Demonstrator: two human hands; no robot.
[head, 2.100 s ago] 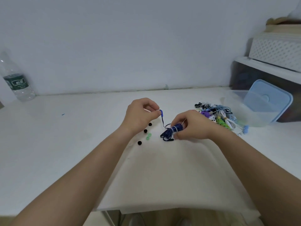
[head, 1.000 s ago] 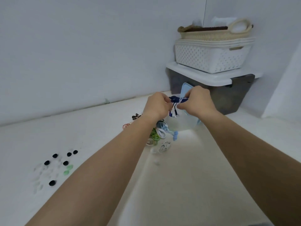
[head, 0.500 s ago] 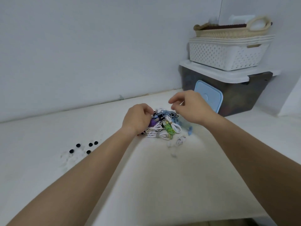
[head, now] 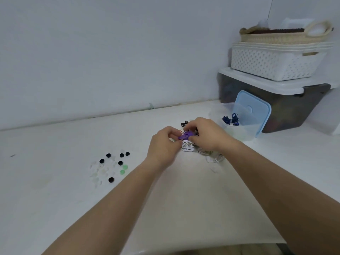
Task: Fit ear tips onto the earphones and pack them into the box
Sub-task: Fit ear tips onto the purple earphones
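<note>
Both hands have their fingers closed on the purple earphones [head: 185, 136], left hand [head: 163, 144] on one side, right hand [head: 207, 137] on the other, over the pile [head: 187, 147] mid-tabletop. Loose ear tips [head: 120, 163] lie off to the left, so the left hand's nearer; the box [head: 244, 129] sits toward the right edge.

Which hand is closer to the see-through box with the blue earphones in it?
Right. The right hand is just left of the clear box; the left hand sits farther left, across the purple earphones that both hands pinch.
</note>
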